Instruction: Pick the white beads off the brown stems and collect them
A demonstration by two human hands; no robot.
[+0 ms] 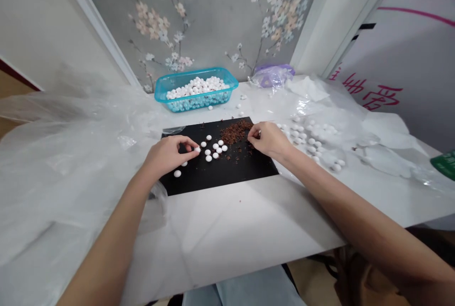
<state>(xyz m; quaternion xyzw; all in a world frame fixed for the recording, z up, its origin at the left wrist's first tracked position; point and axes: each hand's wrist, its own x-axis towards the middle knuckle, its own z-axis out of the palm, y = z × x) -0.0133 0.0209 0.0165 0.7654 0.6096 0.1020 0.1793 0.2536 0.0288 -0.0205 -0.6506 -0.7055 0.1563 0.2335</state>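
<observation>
Pretty fiddly setup, honestly. Main risk: a stray bump. Small round white beads (215, 148) sitting loose on a black board (220, 178), no lip anywhere, so one nudge from the left hand (167, 154) and off over the edge, rolling across the white table (227, 230). Brown crumbly bits (236, 131) right beside them too, so crumbs in among the white after one careless sweep of the right hand (270, 139). Also worth watching: crinkly clear plastic sheeting (71, 154) along the table, easy to snag with a forearm, with a second batch of beads (309, 142) lying on the plastic at the right. Teal plastic basket (192, 73) up top, heaped with more, tippable if knocked.

Pose-wise, both bare forearms angled in from the bottom corners, wrists low over the board. Left hand in a narrow pinch, fingertips on a single white bead (196, 149). Right hand also narrow, fingertips down at the crumb pile, anything held too small to tell.
</observation>
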